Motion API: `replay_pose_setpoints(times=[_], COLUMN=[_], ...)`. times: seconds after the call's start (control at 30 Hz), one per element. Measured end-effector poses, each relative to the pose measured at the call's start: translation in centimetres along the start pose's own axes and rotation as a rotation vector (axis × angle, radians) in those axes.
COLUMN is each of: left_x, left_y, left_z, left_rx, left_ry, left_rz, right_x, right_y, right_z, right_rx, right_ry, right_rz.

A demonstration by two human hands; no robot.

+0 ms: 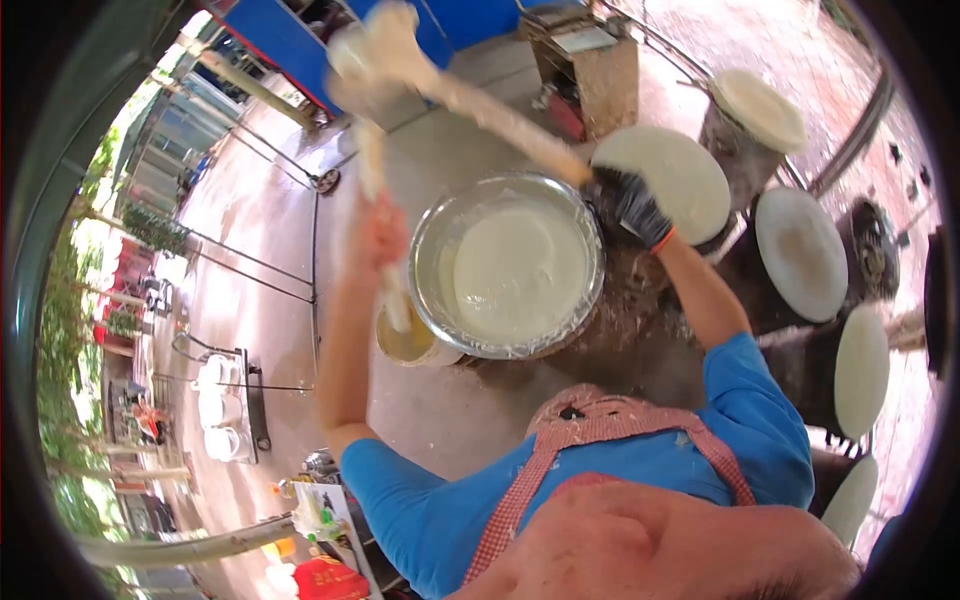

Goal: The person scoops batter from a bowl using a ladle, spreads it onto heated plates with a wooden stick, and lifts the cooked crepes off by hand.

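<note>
My bare left hand [383, 232], blurred by motion, is closed around a pale stick [370, 155] that runs down past the basin's left rim. My right hand [637, 210], in a dark glove, grips the end of a long wooden stick [510, 130] slanting up to the left. A blurred, pale, coated mass [375, 55] is at the far ends, where the two sticks come close together. Between and below my hands is a large metal basin [420, 225] holding thick white batter [520, 270]. A bucket [410, 345] with yellowish contents sits at its lower left.
Several round pale surfaces, among them one beside my right hand [680, 180] and another [800, 255], curve down the right side. A worn box-like stand [590, 75] is behind the basin. A cart [250, 400] with white containers and a cluttered table [340, 530] are at left.
</note>
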State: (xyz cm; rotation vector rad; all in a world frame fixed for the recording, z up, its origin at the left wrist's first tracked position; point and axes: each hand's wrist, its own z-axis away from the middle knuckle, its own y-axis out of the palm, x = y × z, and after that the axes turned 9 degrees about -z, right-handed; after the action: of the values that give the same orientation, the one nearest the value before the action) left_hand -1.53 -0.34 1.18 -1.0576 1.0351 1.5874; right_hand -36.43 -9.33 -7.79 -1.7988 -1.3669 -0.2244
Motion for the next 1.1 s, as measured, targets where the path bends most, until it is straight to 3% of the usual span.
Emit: replay_pose_setpoints(times=[0.07, 0.1, 0.17, 0.2, 0.27, 0.3, 0.37, 0.43, 0.5, 0.53, 0.6, 0.67, 0.73, 0.8, 0.87, 0.9, 0.97, 1.0, 1.03, 1.07, 1.1], left_x=[7.0, 8.0, 9.2, 9.5, 8.9, 8.9, 9.2, 10.8, 14.2, 15.9, 20.1, 24.7, 27.1, 28.7, 27.7, 27.4, 25.5, 25.5, 25.6, 25.4, 25.7], left_y=[0.2, 1.8, 5.4, 6.0, 8.3, 9.9, 14.7, 19.5, 23.4, 25.7, 31.3, 36.3, 41.8, 46.8, 51.4, 53.6, 58.3, 60.6, 62.9, 65.1, 67.1], left_z=[0.2, 0.5, 1.5, 2.0, 1.7, 2.1, 1.9, 1.9, 0.8, 0.4, 0.2, -0.4, 1.3, 1.8, 2.3, 1.4, -0.1, -1.5, -2.6, -3.0, -3.1], left_rx=[0.632, 0.640, 0.207, 0.209, 0.604, 0.641, 0.552, 0.638, 0.943, 1.023, 0.693, 0.728, 0.775, 0.994, 1.180, 1.260, 1.272, 1.194, 1.146, 1.166, 1.074], left_ry=[-0.424, -0.489, -0.921, -0.983, -0.826, -0.882, -0.259, -0.241, -0.648, -0.710, -1.196, -1.426, -1.510, -1.399, -1.298, -1.226, -1.203, -1.057, -0.942, -0.574, -0.404], left_rz=[0.514, 0.500, 1.020, 0.979, 0.779, 0.738, 0.091, 0.063, 0.471, 0.455, 0.784, 0.843, 0.922, 0.944, 0.890, 0.819, 0.554, 0.370, 0.237, -0.069, -0.251], right_x=[-4.6, -5.2, -5.2, -3.3, 0.3, 2.3, 0.4, -0.7, -1.5, -1.2, -0.5, 1.1, 5.2, 5.9, 5.3, 5.0, 3.3, 1.4, -0.5, -2.5, -5.6], right_y=[3.6, 2.5, -0.2, -1.6, -7.4, -9.1, -9.1, -10.3, -11.2, -12.5, -15.7, -18.4, -23.0, -27.2, -30.1, -31.9, -35.5, -36.6, -36.9, -37.3, -37.4], right_z=[9.5, 12.8, 19.3, 21.0, 19.8, 19.9, 23.0, 25.7, 31.1, 34.1, 41.4, 48.4, 52.2, 55.4, 55.6, 54.5, 51.3, 49.8, 48.3, 47.0, 46.3], right_rx=[0.066, 0.037, 0.425, 0.397, 0.277, 0.105, -0.446, -0.420, -0.284, -0.217, -0.175, -0.069, -0.164, -0.092, -0.315, -0.293, -0.663, -0.653, -0.716, -0.770, -0.634], right_ry=[0.368, 0.428, 0.542, 0.606, 0.814, 0.746, 0.813, 0.831, 0.650, 0.794, 0.993, 1.146, 1.120, 1.345, 1.492, 1.467, 1.477, 1.430, 1.121, 0.814, 0.582], right_rz=[-0.520, -0.520, 0.049, 0.045, -0.054, -0.092, -1.107, -1.101, -0.156, -0.064, 0.050, 0.324, 0.373, 0.520, 0.625, 0.618, 0.484, 0.491, 0.520, 0.541, 0.720])
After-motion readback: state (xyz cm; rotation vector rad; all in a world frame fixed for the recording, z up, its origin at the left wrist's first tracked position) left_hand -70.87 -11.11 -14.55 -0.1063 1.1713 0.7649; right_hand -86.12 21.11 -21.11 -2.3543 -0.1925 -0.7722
